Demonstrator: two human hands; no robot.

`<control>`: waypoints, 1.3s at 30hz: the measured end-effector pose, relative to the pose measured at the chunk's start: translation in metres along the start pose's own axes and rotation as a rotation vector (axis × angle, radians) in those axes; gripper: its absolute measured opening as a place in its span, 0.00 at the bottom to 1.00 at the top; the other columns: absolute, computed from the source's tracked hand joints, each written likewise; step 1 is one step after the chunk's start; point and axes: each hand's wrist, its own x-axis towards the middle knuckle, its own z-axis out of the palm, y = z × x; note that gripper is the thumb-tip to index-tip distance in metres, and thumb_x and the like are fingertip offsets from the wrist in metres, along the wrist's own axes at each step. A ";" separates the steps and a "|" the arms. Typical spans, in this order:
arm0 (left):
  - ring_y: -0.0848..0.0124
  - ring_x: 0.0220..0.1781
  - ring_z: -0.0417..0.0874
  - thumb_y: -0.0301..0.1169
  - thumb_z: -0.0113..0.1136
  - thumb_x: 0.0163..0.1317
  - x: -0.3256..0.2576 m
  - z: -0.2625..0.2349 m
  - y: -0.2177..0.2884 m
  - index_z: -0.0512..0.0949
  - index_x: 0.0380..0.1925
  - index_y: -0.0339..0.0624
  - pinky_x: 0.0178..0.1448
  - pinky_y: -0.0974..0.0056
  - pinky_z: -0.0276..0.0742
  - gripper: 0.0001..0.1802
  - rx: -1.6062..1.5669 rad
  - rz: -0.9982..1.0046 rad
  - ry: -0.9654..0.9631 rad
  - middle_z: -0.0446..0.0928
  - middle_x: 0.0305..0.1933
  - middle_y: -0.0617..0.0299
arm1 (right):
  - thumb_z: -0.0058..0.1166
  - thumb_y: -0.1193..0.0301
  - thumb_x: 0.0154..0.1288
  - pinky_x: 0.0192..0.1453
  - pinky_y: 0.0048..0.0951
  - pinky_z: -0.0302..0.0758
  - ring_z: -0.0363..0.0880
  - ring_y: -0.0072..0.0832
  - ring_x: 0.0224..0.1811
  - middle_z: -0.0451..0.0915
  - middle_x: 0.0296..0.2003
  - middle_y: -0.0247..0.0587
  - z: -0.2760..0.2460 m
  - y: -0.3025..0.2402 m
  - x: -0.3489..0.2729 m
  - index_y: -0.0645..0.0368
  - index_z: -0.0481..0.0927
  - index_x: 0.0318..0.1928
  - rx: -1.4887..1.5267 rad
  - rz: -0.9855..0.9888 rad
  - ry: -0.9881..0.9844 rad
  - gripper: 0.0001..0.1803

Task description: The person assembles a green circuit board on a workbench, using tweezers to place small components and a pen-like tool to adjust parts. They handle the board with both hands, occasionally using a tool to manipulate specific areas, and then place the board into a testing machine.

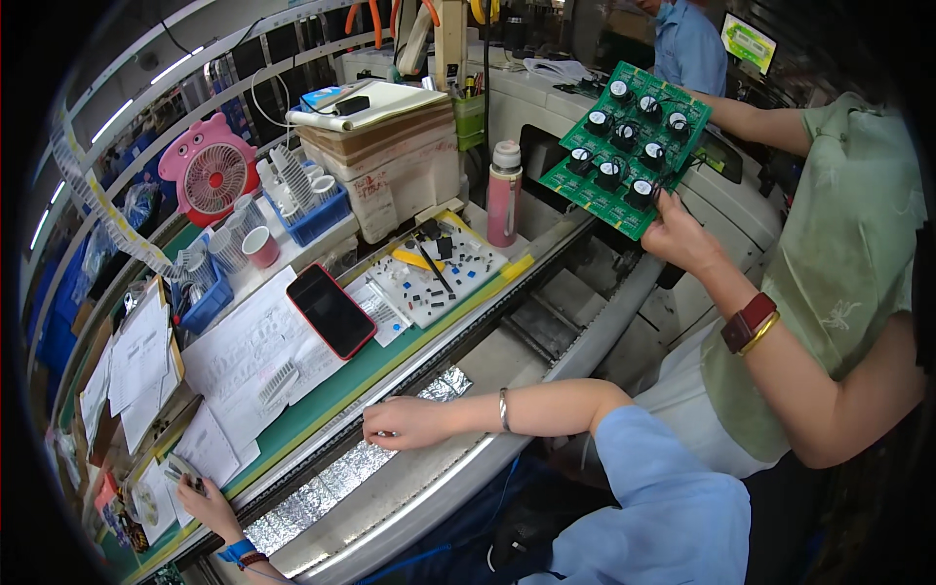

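My left hand (207, 508), with a blue strap at its wrist, is at the lower left by the bench edge. Its fingers curl at a small pale grey and dark object (182, 472) whose kind I cannot make out. Closed fingers shape my right hand (408, 422), which rests over a silvery foil strip (331, 488) on the conveyor. Something tiny and dark shows at its fingertips, too small to name. To the right, a co-worker in green holds up a green circuit board panel (624, 146) carrying several round black capacitors with white tops.
On the bench lie a phone (331, 310), paper sheets (234, 366) and a white board of loose components (434, 278). A pink bottle (504, 193), blue bins of cups (317, 216) and a pink fan (210, 171) stand behind. A metal rail (429, 497) borders the conveyor.
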 end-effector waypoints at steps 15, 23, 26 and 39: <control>0.51 0.52 0.72 0.29 0.55 0.60 -0.001 -0.005 0.004 0.69 0.51 0.35 0.56 0.54 0.65 0.20 0.067 0.008 -0.021 0.71 0.50 0.49 | 0.49 0.69 0.61 0.35 0.38 0.71 0.74 0.39 0.29 0.72 0.29 0.43 -0.001 -0.001 0.002 0.60 0.77 0.31 0.023 0.050 -0.016 0.08; 0.51 0.52 0.72 0.29 0.55 0.60 -0.002 -0.002 0.000 0.69 0.51 0.35 0.55 0.54 0.65 0.20 0.079 0.022 -0.006 0.71 0.50 0.49 | 0.49 0.69 0.61 0.36 0.38 0.71 0.74 0.39 0.29 0.72 0.28 0.43 -0.001 -0.002 0.002 0.61 0.77 0.31 0.008 0.042 -0.013 0.09; 0.51 0.51 0.72 0.29 0.55 0.60 -0.002 -0.001 0.000 0.69 0.51 0.35 0.55 0.54 0.66 0.20 0.073 0.026 -0.002 0.71 0.50 0.49 | 0.49 0.69 0.62 0.36 0.38 0.71 0.74 0.39 0.29 0.72 0.28 0.43 0.000 -0.001 0.002 0.61 0.78 0.31 0.004 0.039 -0.008 0.09; 0.50 0.51 0.73 0.28 0.56 0.59 0.000 0.000 -0.005 0.69 0.51 0.35 0.55 0.53 0.66 0.19 0.045 0.026 0.004 0.71 0.50 0.48 | 0.49 0.69 0.61 0.36 0.38 0.71 0.74 0.39 0.29 0.72 0.29 0.43 -0.002 -0.005 0.002 0.61 0.77 0.31 0.011 0.046 -0.013 0.09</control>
